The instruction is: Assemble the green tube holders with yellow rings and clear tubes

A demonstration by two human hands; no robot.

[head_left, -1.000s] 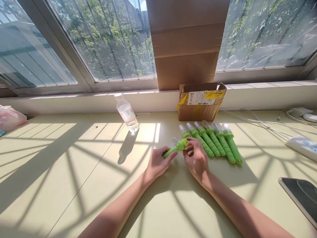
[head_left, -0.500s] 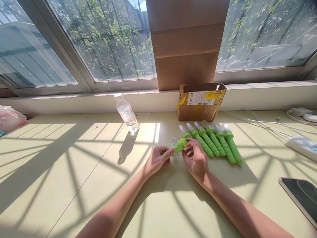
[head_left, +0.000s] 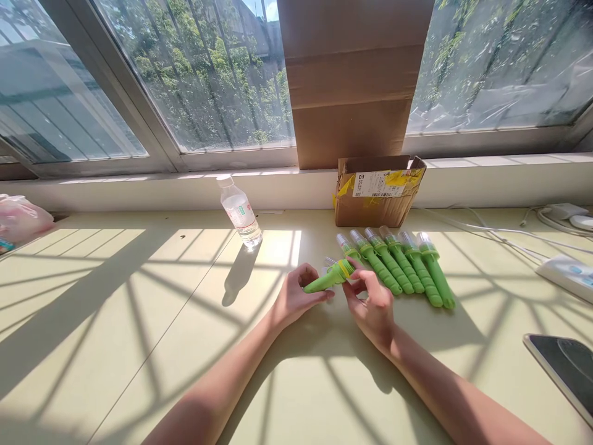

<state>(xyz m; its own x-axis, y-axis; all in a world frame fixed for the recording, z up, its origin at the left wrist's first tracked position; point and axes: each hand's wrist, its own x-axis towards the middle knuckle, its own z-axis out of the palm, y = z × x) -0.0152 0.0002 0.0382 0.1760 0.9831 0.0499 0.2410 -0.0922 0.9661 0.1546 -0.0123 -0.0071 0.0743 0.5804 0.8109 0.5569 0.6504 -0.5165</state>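
Observation:
A green tube (head_left: 324,281) with a yellow ring near its right end lies between my hands, above the table. My left hand (head_left: 299,296) is around its narrow left end, the thumb lowered below the tube and the fingers behind it. My right hand (head_left: 373,303) pinches the ringed end with thumb and fingertips. Just behind the tube, a clear plastic piece (head_left: 330,261) shows partly. To the right of my right hand, several green tubes with clear caps (head_left: 382,266) lie side by side, slanting toward the lower right.
An open cardboard box (head_left: 375,210) stands by the window ledge. A water bottle (head_left: 241,213) stands left of centre. On the right are a power strip (head_left: 567,275), white cables (head_left: 486,232) and a phone (head_left: 565,364). A pink plastic bag (head_left: 23,219) sits at the far left.
My left thumb has moved down off the tube's top, so more of its green body shows. The tube lies flatter, and my right hand has shifted slightly right, still pinching the ringed end.

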